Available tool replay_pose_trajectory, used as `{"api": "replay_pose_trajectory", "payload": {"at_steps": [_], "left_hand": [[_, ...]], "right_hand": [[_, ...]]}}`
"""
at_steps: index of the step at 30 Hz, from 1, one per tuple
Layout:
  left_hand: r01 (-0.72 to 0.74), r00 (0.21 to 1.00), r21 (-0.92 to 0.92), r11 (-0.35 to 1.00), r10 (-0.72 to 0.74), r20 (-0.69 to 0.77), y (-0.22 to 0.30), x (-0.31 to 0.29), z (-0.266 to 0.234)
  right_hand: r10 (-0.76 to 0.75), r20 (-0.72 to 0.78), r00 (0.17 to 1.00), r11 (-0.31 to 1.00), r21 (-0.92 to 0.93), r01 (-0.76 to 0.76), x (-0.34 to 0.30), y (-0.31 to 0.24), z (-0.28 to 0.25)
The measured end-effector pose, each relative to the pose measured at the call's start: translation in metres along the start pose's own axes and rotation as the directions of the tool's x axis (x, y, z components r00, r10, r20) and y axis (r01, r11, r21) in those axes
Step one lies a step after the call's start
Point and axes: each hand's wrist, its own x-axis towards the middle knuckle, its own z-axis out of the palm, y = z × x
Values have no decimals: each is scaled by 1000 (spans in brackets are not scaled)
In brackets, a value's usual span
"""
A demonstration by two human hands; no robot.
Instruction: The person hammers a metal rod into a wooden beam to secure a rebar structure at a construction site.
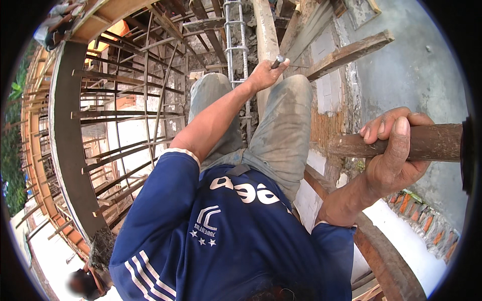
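Observation:
My left hand (264, 76) is closed around a metal rod (278, 61), perhaps a chisel, over a wooden board (269, 32) between my knees. Only the rod's round grey end sticks out of the fist; its lower part is hidden. Off to the right, my right hand (392, 158) is wrapped round the thick brown wooden handle of a hammer (437, 143). The dark hammer head is at the right rim of the picture, mostly cut off. The hammer is raised well apart from the rod.
A tied steel rebar cage (236, 49) runs ahead beside the board. Timber props and battens (125, 118) stand below on the left, beside a grey concrete beam (68, 125). A plank (351, 55) juts out near a grey wall (416, 60). Other people appear at the left corners.

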Motion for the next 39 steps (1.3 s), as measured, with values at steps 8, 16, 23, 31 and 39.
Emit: {"api": "replay_pose_trajectory", "payload": {"at_steps": [8,16,23,31,39], "left_hand": [[47,998,-5,999,-47,-35,-55,-32,-18],[-197,935,-14,980,192,299,-57,-113,-1],[-63,934,-213,975,-18,-358,-2,-24,-27],[-57,952,-336,940,-50,-302,15,-23,-34],[-24,969,-162,986,-17,-245,1,-44,-16]], "right_hand": [[761,352,545,590,-724,-358,-82,132,5],[842,265,470,520,-631,-575,-135,120,-41],[882,187,433,465,-503,-728,-150,140,-41],[886,200,419,461,-484,-743,-153,124,-43],[873,206,441,483,-480,-732,-152,112,-49]]}}
